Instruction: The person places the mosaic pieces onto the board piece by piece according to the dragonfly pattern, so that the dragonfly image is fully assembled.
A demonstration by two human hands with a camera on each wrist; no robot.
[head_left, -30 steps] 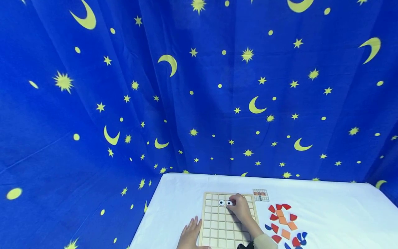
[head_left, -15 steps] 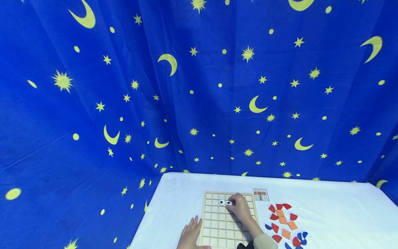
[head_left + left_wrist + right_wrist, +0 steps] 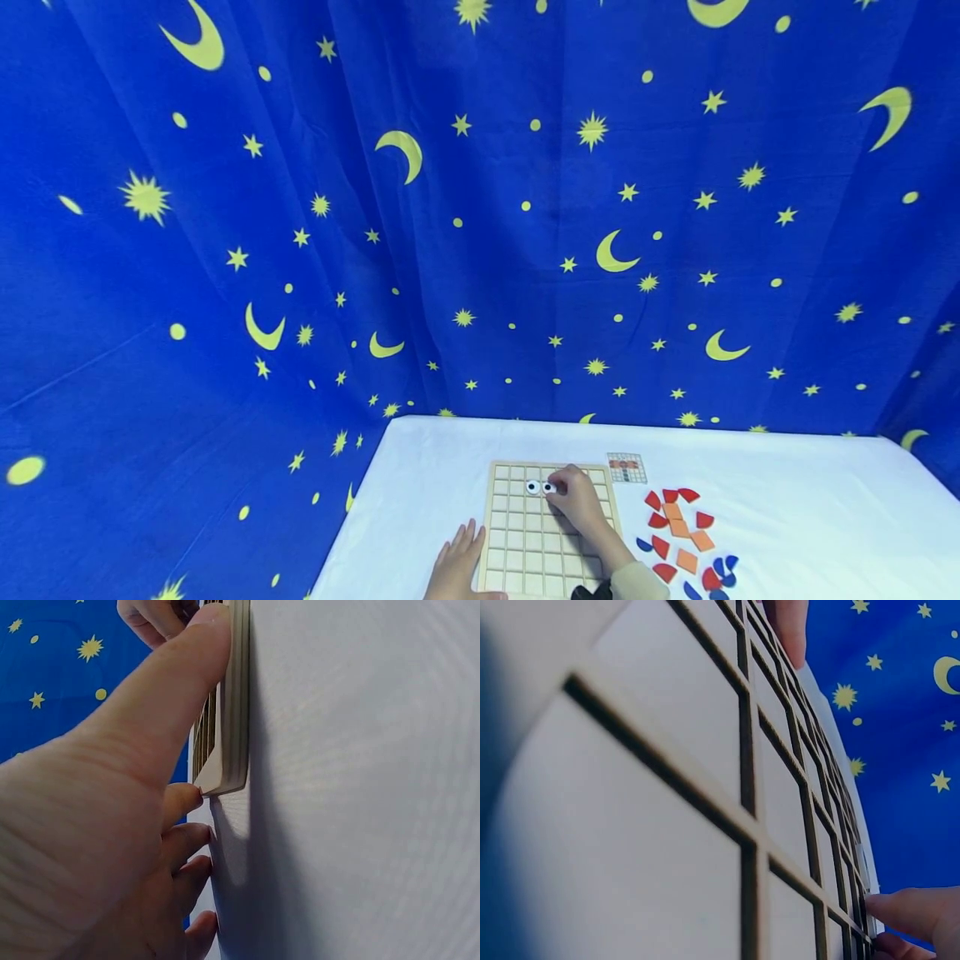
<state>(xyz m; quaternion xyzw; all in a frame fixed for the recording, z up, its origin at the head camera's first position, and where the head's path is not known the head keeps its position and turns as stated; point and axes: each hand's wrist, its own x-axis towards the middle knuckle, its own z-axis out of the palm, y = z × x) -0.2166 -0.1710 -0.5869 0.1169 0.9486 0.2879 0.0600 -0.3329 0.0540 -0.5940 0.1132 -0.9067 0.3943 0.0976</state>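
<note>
A wooden grid board [image 3: 525, 522] lies on the white table. Two white round eye pieces with black pupils sit side by side in its upper part, the left one [image 3: 532, 487] fully visible. My right hand [image 3: 577, 502] pinches the right eye piece [image 3: 548, 487] at its right side, partly covering it. In the right wrist view, the right thumb [image 3: 911, 909] and a fingertip are low over the far squares. My left hand [image 3: 457, 562] lies along the board's left edge with fingers extended. Its thumb [image 3: 169, 694] overlaps the board's frame in the left wrist view.
A small pattern card [image 3: 626, 468] lies just beyond the board's upper right corner. Several red quarter-round pieces [image 3: 687, 495], orange squares [image 3: 686, 561] and blue half-round pieces [image 3: 644, 545] are scattered right of the board. A blue starry curtain [image 3: 480, 250] hangs behind the table.
The view has shifted slightly. My right hand keeps its pinch on the right eye piece, and the left hand stays at the board's edge.
</note>
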